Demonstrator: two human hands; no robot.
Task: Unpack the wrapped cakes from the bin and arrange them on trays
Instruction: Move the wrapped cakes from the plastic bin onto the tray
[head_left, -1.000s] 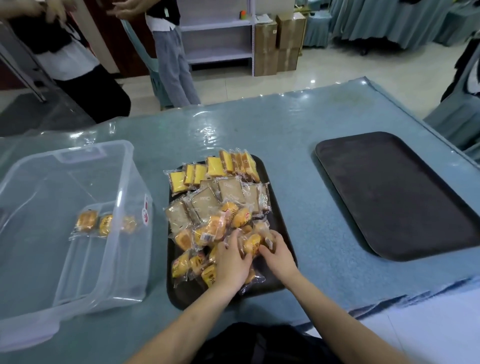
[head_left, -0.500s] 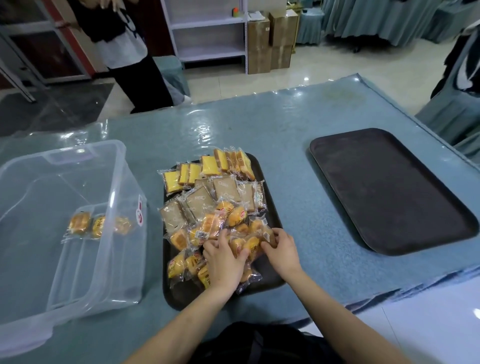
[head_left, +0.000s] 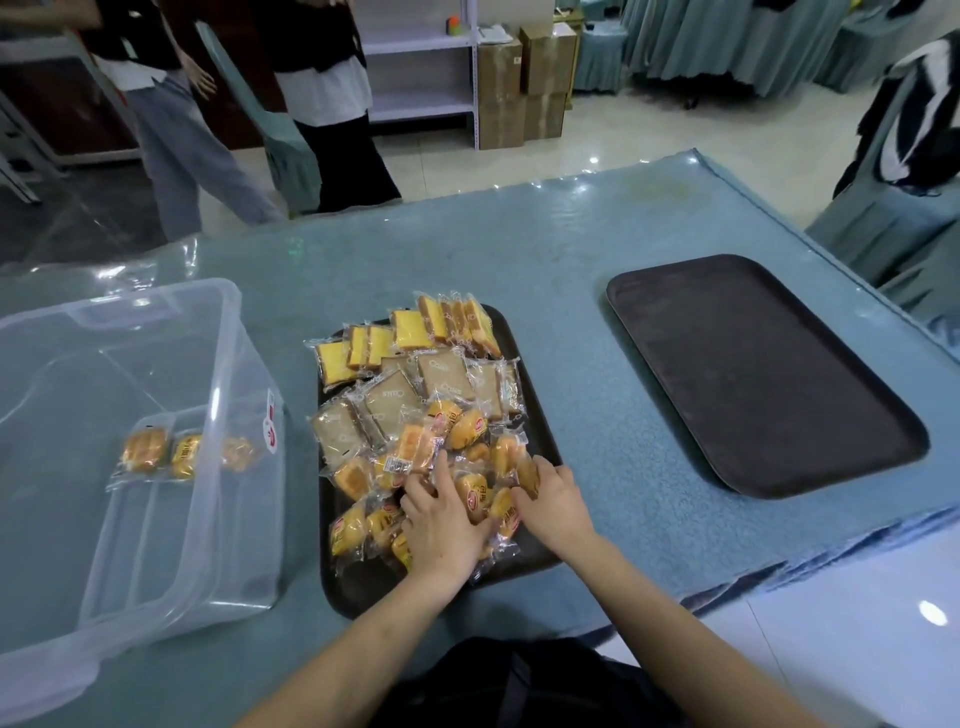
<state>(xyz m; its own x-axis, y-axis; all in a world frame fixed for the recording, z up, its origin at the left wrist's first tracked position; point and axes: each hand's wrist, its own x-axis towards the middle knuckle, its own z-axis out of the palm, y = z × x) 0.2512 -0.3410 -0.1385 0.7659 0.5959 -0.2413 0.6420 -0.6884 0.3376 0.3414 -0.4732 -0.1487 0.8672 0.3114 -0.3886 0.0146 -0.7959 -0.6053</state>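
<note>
A dark tray (head_left: 363, 587) in front of me holds several wrapped cakes: yellow slices (head_left: 410, 330) at the far end, brown slices (head_left: 395, 400) in the middle, round orange cakes (head_left: 465, 428) heaped at the near end. My left hand (head_left: 441, 525) lies flat on the round cakes with its fingers spread. My right hand (head_left: 553, 501) is beside it at the tray's right edge, fingers curled on one round cake (head_left: 525, 475). The clear plastic bin (head_left: 119, 306) stands at the left with a strip of three wrapped cakes (head_left: 184, 454) on its bottom.
A second dark tray (head_left: 763, 374) lies bare at the right on the blue covered table (head_left: 571, 249). Two people (head_left: 332, 104) stand beyond the table's far left side. A covered chair (head_left: 883, 223) stands past the right edge. The front edge runs near my body.
Both hands have stayed on the round cakes, shifting slightly over the heap. The people behind the table have moved across the background.
</note>
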